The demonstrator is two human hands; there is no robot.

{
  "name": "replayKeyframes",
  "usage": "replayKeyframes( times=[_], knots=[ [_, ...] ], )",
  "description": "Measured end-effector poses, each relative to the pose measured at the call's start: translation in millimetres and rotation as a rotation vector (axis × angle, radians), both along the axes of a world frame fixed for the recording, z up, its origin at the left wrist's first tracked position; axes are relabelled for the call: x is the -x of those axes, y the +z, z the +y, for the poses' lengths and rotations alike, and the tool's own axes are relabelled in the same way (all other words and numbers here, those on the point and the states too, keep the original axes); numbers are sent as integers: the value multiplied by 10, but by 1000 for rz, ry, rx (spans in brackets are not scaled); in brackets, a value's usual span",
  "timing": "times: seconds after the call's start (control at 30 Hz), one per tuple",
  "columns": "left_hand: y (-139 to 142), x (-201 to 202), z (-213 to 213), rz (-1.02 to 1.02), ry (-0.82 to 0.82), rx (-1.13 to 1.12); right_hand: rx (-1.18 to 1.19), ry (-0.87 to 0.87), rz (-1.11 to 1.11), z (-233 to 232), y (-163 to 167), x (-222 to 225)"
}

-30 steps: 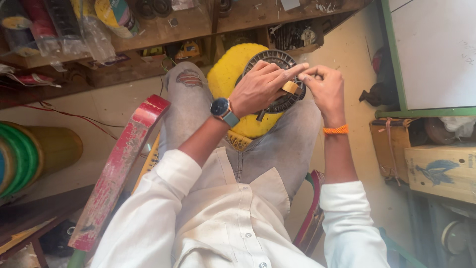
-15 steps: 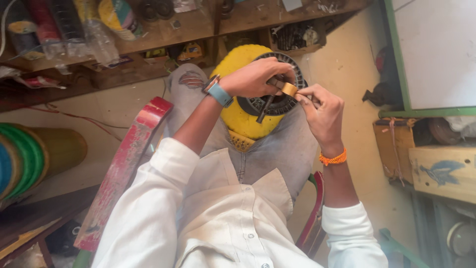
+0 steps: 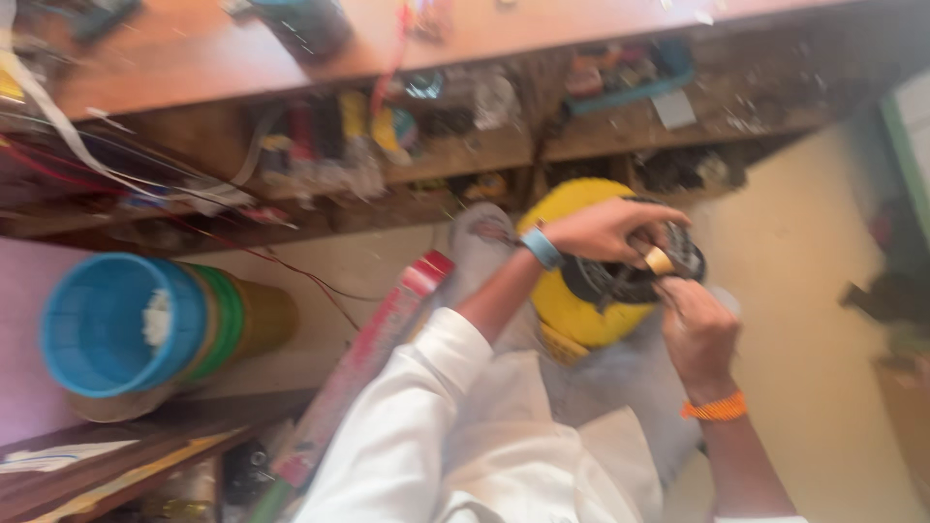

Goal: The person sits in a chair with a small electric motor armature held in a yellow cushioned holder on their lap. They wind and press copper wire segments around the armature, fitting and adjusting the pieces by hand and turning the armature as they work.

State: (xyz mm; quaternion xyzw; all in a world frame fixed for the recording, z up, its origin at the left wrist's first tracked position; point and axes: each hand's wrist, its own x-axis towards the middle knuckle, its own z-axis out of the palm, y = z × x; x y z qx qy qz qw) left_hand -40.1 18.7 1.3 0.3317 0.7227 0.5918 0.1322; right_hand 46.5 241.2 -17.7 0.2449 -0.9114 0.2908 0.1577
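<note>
A yellow round housing (image 3: 572,305) with a black ring (image 3: 620,281) on top rests on my lap, on grey trousers. My left hand (image 3: 605,230), with a blue watch at the wrist, lies across the top of the ring and holds a small tan tape roll (image 3: 659,260) at its fingertips. My right hand (image 3: 693,334), with an orange band at the wrist, is just below the roll with its fingers curled against the ring's rim. The picture is blurred, so the right hand's grip is unclear.
A wooden workbench (image 3: 242,68) with cluttered shelves of tools and wires (image 3: 387,136) runs across the top. A stack of blue, green and yellow buckets (image 3: 145,324) lies at left. A long red box (image 3: 373,358) leans beside my left leg. Pale floor (image 3: 804,291) shows at right.
The view has swung left and blurred, bringing the buckets and bench into sight. Both hands stay at the black ring with the tape roll; my right hand now sits lower, under the roll.
</note>
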Motion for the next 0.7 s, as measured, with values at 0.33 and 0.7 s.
replayKeyframes(
  times=[0.33, 0.7],
  knots=[
    [400, -114, -76, 96, 13, 78, 278, -163, -363, -30, 188, 5],
    [499, -128, -72, 95, 28, 110, 403, -232, -600, 64, 334, 93]
  ],
)
